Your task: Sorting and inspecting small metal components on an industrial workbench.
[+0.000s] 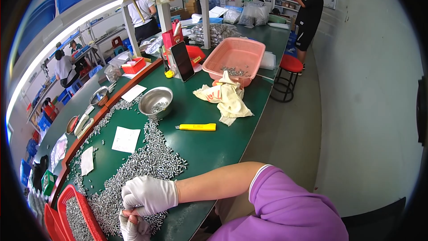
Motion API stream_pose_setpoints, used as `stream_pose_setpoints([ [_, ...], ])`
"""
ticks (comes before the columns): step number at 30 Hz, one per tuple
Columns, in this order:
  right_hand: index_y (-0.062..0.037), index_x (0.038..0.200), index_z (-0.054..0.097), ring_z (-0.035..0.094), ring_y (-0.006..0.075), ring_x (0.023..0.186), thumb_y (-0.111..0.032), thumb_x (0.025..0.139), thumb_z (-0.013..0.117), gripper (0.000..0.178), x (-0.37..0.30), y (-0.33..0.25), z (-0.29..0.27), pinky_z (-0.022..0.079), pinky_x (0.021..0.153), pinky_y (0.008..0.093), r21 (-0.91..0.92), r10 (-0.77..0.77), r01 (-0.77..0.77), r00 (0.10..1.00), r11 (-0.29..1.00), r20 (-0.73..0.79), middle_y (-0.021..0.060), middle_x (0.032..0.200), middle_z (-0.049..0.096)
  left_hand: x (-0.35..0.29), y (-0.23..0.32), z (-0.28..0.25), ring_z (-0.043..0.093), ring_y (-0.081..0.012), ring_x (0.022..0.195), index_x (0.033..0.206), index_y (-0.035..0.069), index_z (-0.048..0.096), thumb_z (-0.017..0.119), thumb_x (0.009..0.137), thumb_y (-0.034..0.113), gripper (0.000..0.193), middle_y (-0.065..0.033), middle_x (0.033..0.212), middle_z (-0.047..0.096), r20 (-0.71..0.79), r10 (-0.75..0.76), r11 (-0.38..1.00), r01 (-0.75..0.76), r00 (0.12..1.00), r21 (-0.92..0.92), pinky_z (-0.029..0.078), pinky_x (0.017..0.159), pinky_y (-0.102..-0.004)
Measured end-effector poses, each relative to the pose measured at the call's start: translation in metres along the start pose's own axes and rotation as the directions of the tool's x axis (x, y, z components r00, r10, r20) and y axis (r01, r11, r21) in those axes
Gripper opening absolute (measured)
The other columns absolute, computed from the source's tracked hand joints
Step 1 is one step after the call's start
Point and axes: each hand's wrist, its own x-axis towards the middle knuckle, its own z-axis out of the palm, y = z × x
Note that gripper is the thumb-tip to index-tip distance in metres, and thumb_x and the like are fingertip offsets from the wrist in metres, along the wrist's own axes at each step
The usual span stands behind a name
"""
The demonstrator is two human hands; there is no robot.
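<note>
Green table (211,148): I'm watching its right edge slant under the bare forearm, so I'd keep any elbow swing inboard; there's room to move between knife and forearm.
Wood strip (111,101): runs along the left, and I'd reckon it stops strays.
Pink basket (240,50): far end, well apart from the hands, near that right edge.
Red basket (91,216): lower left, just beside the pile; I'd lift over its rim, not drag.
Metal bowl (151,96): at the pile's far end, pieces inside.
Right hand (150,195): gloved, fingers curled, tips meeting the left's above the pile.
Left hand (133,229): gloved, some fingertips bare, running off below; I can't tell whether either pinches a piece.
Yellow knife (198,127): lying right of the pile, one to steer around.
Metal pieces (151,160): heaped under and beyond both hands; light fingertips, low wrists, I'd say, or they'll roll.
</note>
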Motion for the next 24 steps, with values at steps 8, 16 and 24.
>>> stream_pose_setpoints([
  [8, -0.009, 0.073, 0.063, 0.059, 0.0296, 0.078, -0.019, 0.071, 0.072, 0.014, 0.0007, -0.0014, -0.0007, 0.049, 0.068, 0.0407, -0.018, -0.01, 0.01, 1.0, 1.0, -0.001, 0.0089, 0.08, 0.06, -0.0002, 0.0013, 0.0025, 0.032, -0.0053, 0.046, 0.093, 0.018, 0.045, 0.06, 0.094, 0.021, 0.016, 0.0059, 0.06, 0.036, -0.03, -0.006, 1.0, 0.007, 1.0, 0.008, 0.027, 0.042, -0.0206],
  [16, -0.0071, 0.074, 0.061, 0.058, 0.0298, 0.074, -0.021, 0.076, 0.071, 0.018, 0.0003, -0.0013, -0.0023, 0.047, 0.065, 0.0409, -0.068, -0.068, 0.067, 0.998, 0.995, -0.013, 0.0085, 0.079, 0.058, 0.0027, -0.0017, 0.001, 0.031, -0.0053, 0.046, 0.087, 0.015, 0.047, 0.061, 0.094, 0.02, 0.017, 0.0058, 0.059, 0.035, -0.047, 0.016, 1.0, -0.016, 0.999, 0.0, 0.026, 0.042, -0.0213],
  [24, -0.0076, 0.076, 0.061, 0.058, 0.0298, 0.074, -0.022, 0.074, 0.072, 0.018, 0.0014, -0.0017, -0.001, 0.047, 0.065, 0.0406, -0.087, -0.078, 0.075, 0.997, 0.993, -0.03, 0.0082, 0.08, 0.059, -0.0007, -0.0003, -0.001, 0.03, -0.0052, 0.044, 0.088, 0.015, 0.048, 0.062, 0.093, 0.022, 0.017, 0.0061, 0.059, 0.035, -0.033, 0.0, 1.0, 0.0, 0.999, 0.009, 0.026, 0.041, -0.0217],
])
